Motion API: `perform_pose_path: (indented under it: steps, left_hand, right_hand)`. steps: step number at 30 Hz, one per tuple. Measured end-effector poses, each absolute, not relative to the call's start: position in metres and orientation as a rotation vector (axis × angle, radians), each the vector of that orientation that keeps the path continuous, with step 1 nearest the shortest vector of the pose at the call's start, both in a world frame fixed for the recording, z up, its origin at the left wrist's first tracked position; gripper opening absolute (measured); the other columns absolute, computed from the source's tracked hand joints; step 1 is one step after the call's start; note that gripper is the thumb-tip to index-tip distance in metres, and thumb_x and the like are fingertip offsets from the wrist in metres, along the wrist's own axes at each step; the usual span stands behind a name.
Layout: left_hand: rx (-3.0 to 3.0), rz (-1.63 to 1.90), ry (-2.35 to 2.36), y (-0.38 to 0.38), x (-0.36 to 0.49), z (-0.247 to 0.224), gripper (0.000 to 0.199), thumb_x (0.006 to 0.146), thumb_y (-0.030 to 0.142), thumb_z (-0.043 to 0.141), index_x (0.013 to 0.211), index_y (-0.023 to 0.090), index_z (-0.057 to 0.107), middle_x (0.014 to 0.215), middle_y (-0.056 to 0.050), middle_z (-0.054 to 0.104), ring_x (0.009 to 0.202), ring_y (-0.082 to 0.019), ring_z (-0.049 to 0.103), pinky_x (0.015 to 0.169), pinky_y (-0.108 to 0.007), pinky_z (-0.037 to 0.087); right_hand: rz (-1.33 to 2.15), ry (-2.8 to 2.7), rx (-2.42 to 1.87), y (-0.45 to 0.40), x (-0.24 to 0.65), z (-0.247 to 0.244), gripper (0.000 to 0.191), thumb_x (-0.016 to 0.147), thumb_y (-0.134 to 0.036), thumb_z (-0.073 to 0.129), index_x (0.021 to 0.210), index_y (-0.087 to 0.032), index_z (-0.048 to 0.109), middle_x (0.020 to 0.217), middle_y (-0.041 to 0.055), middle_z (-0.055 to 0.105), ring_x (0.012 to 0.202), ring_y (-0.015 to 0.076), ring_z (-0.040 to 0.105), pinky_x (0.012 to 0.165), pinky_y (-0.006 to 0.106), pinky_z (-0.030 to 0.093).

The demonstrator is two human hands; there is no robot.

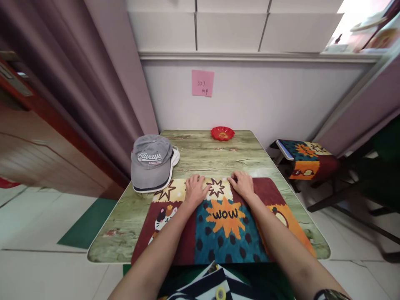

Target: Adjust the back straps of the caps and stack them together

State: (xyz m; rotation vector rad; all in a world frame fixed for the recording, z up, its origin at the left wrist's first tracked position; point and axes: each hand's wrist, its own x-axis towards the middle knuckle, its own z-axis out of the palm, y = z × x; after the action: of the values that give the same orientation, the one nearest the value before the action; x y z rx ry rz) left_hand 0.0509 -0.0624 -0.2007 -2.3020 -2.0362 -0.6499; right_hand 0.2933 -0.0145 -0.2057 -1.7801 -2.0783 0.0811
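So in the head view there's a WOW-print placemat [225, 246] lying flat at the near edge of the green wood-look table [187, 156], long axis running left to right, lettering reading upright for the wearer. Left hand [195, 189] and right hand [243, 183] both rest on its far edge, fingers loosely curled, pinching nothing I can make out. Gray "Always" cap [151, 162] sits by the left edge, brim toward the near side, and a red scalloped dish [222, 133] is at the far edge.
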Motion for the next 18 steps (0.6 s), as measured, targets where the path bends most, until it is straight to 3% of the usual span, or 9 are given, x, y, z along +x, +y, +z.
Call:
perform_pose_path:
  steps: [11, 15, 18]
  left_hand:
    - [-2.335, -0.687, -2.006, -0.066, 0.048, -0.203, 0.037, 0.089, 0.045, 0.058, 0.117, 0.022, 0.062, 0.125, -0.014, 0.058, 0.119, -0.03, 0.051, 0.107, -0.045, 0.032]
    - [-2.291, -1.027, -2.1, -0.061, 0.045, -0.188, 0.031, 0.087, 0.044, 0.061, 0.107, 0.02, 0.065, 0.119, -0.013, 0.063, 0.117, -0.029, 0.054, 0.104, -0.045, 0.036]
    - [-2.276, -1.326, -2.126, -0.044, 0.039, -0.141, 0.033, 0.097, 0.042, 0.042, 0.088, 0.021, 0.065, 0.097, -0.009, 0.068, 0.099, -0.024, 0.062, 0.092, -0.038, 0.045]
  right_hand:
    - [0.133, -1.923, -1.803, -0.018, 0.281, -0.206, 0.028, 0.087, -0.047, 0.058, 0.08, -0.021, 0.064, 0.086, 0.0065, 0.067, 0.088, 0.0232, 0.056, 0.078, 0.034, 0.031]
    - [0.488, -1.602, -1.69, -0.009, 0.255, -0.176, 0.052, 0.088, -0.065, 0.046, 0.068, -0.021, 0.064, 0.071, 0.0058, 0.066, 0.072, 0.0214, 0.058, 0.068, 0.032, 0.035]
    - [0.881, -1.326, -1.328, 0.006, 0.231, -0.131, 0.077, 0.092, -0.073, 0.015, 0.055, -0.02, 0.058, 0.054, 0.0047, 0.056, 0.056, 0.0173, 0.053, 0.06, 0.03, 0.039]
